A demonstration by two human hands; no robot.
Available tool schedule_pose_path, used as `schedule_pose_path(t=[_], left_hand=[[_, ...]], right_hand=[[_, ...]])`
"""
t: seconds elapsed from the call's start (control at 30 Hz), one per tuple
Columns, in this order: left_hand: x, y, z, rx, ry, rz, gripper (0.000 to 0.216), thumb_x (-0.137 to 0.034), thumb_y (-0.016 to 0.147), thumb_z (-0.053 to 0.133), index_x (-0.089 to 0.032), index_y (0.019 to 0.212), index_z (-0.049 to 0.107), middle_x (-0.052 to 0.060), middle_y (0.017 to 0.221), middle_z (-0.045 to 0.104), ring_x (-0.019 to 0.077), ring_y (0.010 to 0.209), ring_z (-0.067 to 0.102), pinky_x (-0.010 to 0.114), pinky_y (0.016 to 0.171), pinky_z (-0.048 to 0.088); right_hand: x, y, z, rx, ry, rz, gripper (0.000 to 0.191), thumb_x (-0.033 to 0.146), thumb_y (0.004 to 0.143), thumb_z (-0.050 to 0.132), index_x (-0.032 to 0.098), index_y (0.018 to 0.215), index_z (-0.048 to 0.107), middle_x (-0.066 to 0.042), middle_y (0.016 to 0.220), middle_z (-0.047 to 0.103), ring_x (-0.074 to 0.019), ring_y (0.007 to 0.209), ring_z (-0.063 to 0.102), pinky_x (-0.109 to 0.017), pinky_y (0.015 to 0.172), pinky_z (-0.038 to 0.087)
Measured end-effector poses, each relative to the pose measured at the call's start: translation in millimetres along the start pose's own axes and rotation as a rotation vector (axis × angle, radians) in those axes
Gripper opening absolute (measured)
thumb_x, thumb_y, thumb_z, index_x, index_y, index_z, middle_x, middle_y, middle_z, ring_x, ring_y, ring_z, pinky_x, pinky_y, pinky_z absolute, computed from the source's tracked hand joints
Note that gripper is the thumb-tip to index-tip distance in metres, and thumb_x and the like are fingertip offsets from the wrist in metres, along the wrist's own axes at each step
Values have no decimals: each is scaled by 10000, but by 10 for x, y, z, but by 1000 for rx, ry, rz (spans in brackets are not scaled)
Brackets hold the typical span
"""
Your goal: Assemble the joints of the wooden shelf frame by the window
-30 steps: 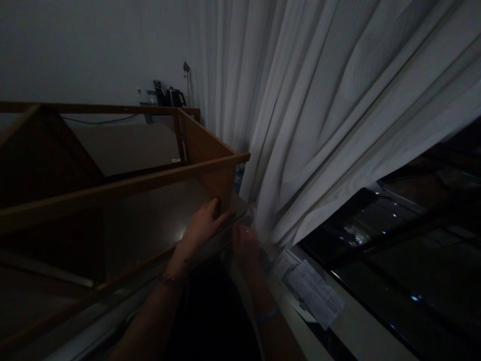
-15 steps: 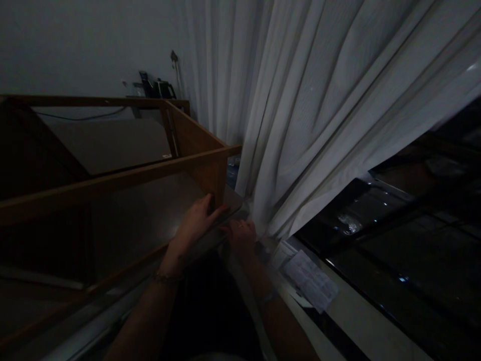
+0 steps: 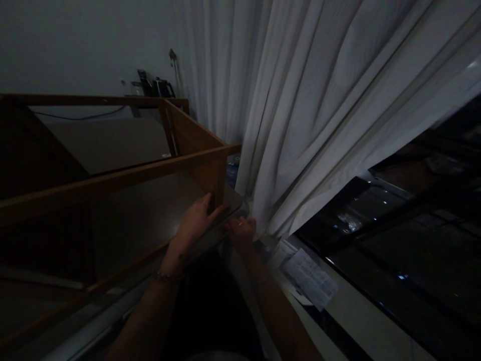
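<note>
In a dim room my left hand (image 3: 197, 220) grips the near edge of a flat dark panel (image 3: 150, 215), thumb on top, right beside the corner post of a wooden frame (image 3: 210, 170). My right hand (image 3: 241, 229) sits just below and to the right, fingers curled at the panel's corner; what they hold is hidden. A ring shows on one finger. Both forearms reach up from the bottom of the view.
White curtains (image 3: 308, 110) hang right of the frame, down to a window ledge (image 3: 361, 316) with folded papers (image 3: 310, 278). Dark window glass (image 3: 406, 235) fills the right. A kettle and small appliances (image 3: 154, 87) stand against the far wall.
My right hand has risen from under the panel toward its corner. The left hand keeps its grip. The view has shifted slightly.
</note>
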State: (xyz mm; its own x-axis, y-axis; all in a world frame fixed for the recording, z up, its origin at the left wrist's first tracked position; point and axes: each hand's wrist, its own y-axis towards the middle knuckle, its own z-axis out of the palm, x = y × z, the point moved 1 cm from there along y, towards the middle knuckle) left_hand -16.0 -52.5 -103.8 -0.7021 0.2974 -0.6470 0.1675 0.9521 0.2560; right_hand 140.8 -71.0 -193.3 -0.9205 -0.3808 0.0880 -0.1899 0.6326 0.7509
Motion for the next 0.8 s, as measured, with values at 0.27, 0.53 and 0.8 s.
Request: schedule_pose_path(t=[0.27, 0.53, 0.8], left_hand=[[56, 32, 30, 25, 38, 6, 423, -590, 893, 482, -197, 1033, 557, 99, 994, 665, 245, 891, 636, 345, 770, 487], [30, 20, 18, 26, 44, 20, 427, -594, 908, 455, -191, 1013, 550, 97, 994, 652, 239, 882, 627, 337, 757, 482], [22, 16, 11, 25, 20, 19, 445, -610, 900, 456, -191, 1007, 560, 94, 981, 652, 240, 883, 624, 344, 763, 480]], right_hand=[[116, -4, -40, 49, -1, 141, 470, 359, 1041, 314, 193, 775, 664, -34, 631, 637, -166, 653, 551, -343, 751, 266], [211, 12, -50, 2, 0, 246, 476, 282, 1040, 277, 186, 784, 667, -46, 625, 645, -171, 609, 568, -350, 739, 282], [244, 42, -91, 16, -21, 278, 480, 277, 1043, 274, 185, 761, 652, -47, 597, 638, -175, 570, 558, -355, 733, 290]])
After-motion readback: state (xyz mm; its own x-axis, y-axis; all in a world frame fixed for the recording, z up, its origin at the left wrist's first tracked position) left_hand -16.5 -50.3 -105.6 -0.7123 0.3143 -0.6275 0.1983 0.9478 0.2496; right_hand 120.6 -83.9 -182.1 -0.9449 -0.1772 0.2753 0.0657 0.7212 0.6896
